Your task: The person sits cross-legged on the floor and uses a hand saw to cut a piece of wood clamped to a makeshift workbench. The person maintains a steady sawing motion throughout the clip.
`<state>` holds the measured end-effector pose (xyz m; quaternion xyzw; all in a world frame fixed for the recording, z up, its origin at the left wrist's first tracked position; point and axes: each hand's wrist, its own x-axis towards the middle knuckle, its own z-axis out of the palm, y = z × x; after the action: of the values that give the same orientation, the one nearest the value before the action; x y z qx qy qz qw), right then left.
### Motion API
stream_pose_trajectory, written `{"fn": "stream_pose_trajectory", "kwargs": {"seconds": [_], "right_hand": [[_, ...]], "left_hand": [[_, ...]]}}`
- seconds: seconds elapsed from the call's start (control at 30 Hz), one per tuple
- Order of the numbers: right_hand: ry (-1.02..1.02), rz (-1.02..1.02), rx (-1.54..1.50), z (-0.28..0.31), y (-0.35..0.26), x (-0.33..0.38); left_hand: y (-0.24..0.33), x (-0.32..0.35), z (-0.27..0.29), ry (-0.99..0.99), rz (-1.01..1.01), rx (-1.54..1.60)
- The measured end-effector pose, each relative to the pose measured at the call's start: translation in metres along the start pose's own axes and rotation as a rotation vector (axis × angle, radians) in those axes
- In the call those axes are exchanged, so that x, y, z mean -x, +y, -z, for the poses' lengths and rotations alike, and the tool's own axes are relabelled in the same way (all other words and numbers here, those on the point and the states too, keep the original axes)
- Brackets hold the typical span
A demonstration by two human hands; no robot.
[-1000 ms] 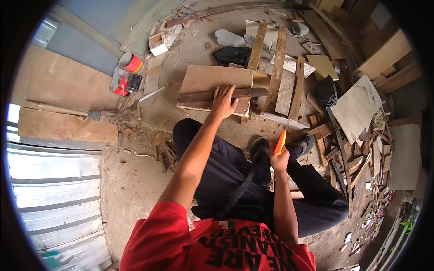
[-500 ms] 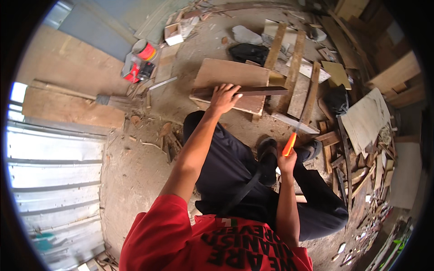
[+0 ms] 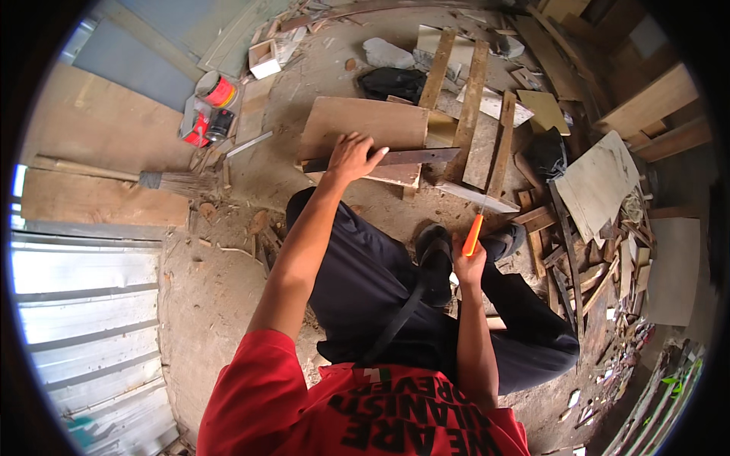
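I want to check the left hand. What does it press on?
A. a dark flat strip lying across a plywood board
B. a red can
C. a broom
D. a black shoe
A: the left hand lies on the dark flat strip that crosses the plywood board.

The left arm reaches far forward, nearly straight, bare from the red sleeve down. The left hand lies palm down with fingers spread and pressed flat, wrist slightly bent. The right arm stays close to the body, elbow bent, forearm rising from the lower edge. The right hand is raised over the knee, its grip closed in a fist, thumb side up.
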<state>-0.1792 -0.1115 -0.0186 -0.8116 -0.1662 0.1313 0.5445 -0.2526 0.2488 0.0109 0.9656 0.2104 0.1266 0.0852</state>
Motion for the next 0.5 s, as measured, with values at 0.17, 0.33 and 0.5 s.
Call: {"fn": "stream_pose_trajectory", "kwargs": {"seconds": [0.17, 0.33, 0.5], "right_hand": [[-0.03, -0.038, -0.006, -0.002, 0.0, -0.001], [-0.033, -0.038, 0.016, -0.003, -0.003, -0.001], [-0.046, -0.026, 0.067, -0.003, -0.005, -0.002]], "left_hand": [[0.017, -0.02, -0.008, 0.05, 0.033, 0.045], [0.055, -0.048, -0.031, 0.206, -0.022, 0.126], [0.091, -0.087, -0.044, 0.381, 0.041, 0.175]]}}
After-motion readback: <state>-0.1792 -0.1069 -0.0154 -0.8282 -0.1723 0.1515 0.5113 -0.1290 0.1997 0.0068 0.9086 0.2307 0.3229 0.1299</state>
